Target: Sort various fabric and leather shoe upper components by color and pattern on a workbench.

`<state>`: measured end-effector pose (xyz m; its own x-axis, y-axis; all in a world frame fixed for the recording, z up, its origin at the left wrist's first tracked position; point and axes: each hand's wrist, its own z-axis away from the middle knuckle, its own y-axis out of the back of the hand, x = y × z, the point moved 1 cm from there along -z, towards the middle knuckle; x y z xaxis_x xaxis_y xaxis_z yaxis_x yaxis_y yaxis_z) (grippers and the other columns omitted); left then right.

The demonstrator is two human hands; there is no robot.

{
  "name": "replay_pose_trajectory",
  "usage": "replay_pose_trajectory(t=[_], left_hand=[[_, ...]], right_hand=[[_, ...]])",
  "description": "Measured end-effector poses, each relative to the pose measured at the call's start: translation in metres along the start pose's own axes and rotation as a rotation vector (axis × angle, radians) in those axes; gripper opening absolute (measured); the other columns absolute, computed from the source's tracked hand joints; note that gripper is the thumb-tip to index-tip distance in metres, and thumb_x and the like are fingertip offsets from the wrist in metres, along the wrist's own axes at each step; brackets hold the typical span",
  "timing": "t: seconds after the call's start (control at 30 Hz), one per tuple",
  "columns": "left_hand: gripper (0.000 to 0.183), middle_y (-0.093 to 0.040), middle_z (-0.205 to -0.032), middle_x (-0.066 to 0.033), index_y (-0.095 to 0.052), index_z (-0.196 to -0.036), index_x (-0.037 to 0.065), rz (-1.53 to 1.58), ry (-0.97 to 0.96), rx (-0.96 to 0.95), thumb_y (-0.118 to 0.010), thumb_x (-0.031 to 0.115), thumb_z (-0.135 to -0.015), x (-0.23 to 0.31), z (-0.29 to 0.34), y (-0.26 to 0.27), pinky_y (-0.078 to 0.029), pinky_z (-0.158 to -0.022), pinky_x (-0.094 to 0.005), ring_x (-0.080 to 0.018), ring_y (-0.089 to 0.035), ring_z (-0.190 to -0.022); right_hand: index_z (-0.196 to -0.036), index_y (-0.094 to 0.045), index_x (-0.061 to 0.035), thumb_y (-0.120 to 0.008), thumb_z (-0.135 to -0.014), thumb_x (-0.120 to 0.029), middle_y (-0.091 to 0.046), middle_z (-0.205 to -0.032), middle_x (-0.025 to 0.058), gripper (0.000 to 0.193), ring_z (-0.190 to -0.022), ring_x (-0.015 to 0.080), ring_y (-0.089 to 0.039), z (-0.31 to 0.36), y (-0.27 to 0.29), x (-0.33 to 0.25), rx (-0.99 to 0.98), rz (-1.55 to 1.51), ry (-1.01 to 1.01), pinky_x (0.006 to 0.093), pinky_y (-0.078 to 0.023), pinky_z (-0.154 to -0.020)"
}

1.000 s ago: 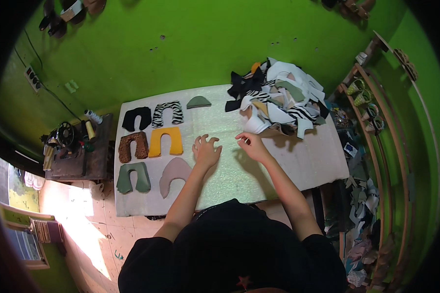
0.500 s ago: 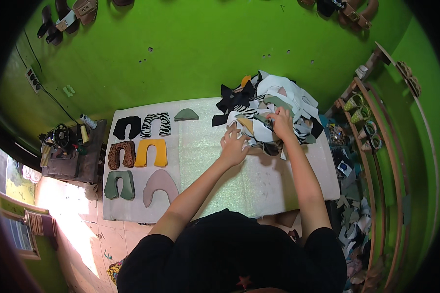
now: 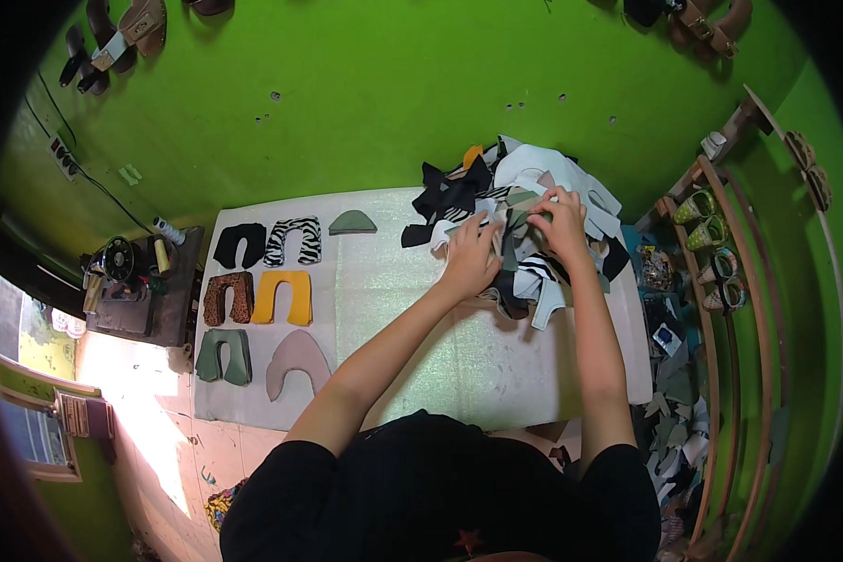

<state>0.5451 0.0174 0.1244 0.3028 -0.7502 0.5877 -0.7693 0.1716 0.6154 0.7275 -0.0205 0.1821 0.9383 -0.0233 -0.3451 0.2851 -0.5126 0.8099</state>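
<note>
A heap of cut material scraps (image 3: 539, 169), white, black, green and zebra-striped, lies at the table's far right. My left hand (image 3: 473, 258) rests on the near left of the heap, fingers spread over the scraps. My right hand (image 3: 564, 227) is at the heap's middle, thumb and fingers drawn together at an olive-green scrap (image 3: 521, 199). Left of the heap lie stacks of U-shaped pieces: black (image 3: 227, 245), zebra-striped (image 3: 273, 245), leopard-print (image 3: 215, 298), yellow (image 3: 269, 298) and green (image 3: 212, 354). A pink arched piece (image 3: 296, 348) and a green half-round piece (image 3: 352, 222) lie nearby.
The white-covered table (image 3: 412, 347) stands against a green wall (image 3: 375, 103). A sewing machine (image 3: 120, 272) with thread spools is at the left. To the right, shoes (image 3: 707, 229) sit on a wooden rack (image 3: 721, 365), and more scraps (image 3: 679, 412) are piled below.
My left hand has moved right and up over the heap. The right hand has shifted slightly right and up. Scraps between them have been turned over, and striped ones now show at the near side.
</note>
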Motion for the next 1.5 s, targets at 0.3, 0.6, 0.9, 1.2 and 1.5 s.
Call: replay_pose_trajectory(t=[0.3,0.6,0.9,1.2,1.5], left_hand=[[0.063,-0.040,-0.121,-0.0174,-0.038,-0.121,0.006,0.125,0.186,-0.083,-0.066,0.026,-0.068,-0.001,-0.009,-0.006,-0.027,-0.095,-0.0410,-0.0336,-0.035,-0.113],[0.072,-0.038,-0.123,-0.0173,-0.038,-0.122,0.008,0.156,0.093,-0.041,-0.070,0.034,-0.063,0.008,-0.030,0.009,-0.025,-0.097,-0.0426,-0.0340,-0.031,-0.116],[0.047,-0.059,-0.098,-0.0135,-0.046,-0.113,-0.002,0.727,0.067,-0.208,-0.062,0.025,-0.078,0.028,-0.037,0.018,-0.045,-0.077,-0.0280,-0.0180,-0.058,-0.086],[0.020,-0.063,-0.074,-0.0104,-0.055,-0.089,-0.004,0.837,0.325,-0.170,-0.047,0.015,-0.088,0.008,-0.036,0.072,-0.046,-0.065,-0.0233,-0.0118,-0.059,-0.068],[0.032,-0.061,-0.066,-0.0072,-0.058,-0.083,-0.004,0.767,0.565,-0.056,-0.048,0.026,-0.088,-0.039,0.004,0.084,-0.044,-0.059,-0.0221,-0.0103,-0.055,-0.061]], right_hand=[[-0.069,-0.059,-0.0039,-0.071,-0.062,-0.017,-0.053,-0.086,0.0036,0.019,-0.086,0.0242,-0.046,-0.014,0.033,-0.017,0.267,0.019,0.079,0.0356,-0.035,-0.078],[-0.075,-0.057,0.0004,-0.062,-0.068,-0.014,-0.059,-0.066,0.0118,0.017,-0.059,0.0214,-0.055,-0.017,0.054,-0.023,0.100,-0.477,-0.149,0.0300,-0.043,-0.059],[-0.081,-0.062,-0.0035,-0.068,-0.064,-0.020,-0.061,-0.077,0.0192,0.024,-0.075,0.0309,-0.059,-0.012,0.043,-0.042,-0.090,-0.346,-0.129,0.0349,-0.046,-0.068],[-0.081,-0.061,0.0005,-0.069,-0.067,-0.023,-0.061,-0.074,0.0153,0.028,-0.070,0.0266,-0.058,-0.019,0.012,0.020,-0.006,-0.448,-0.230,0.0339,-0.045,-0.066],[-0.093,-0.059,0.0003,-0.070,-0.064,-0.030,-0.059,-0.092,0.0212,0.043,-0.084,0.0346,-0.057,0.011,-0.036,0.050,-0.026,0.132,-0.469,0.0389,-0.046,-0.074]])
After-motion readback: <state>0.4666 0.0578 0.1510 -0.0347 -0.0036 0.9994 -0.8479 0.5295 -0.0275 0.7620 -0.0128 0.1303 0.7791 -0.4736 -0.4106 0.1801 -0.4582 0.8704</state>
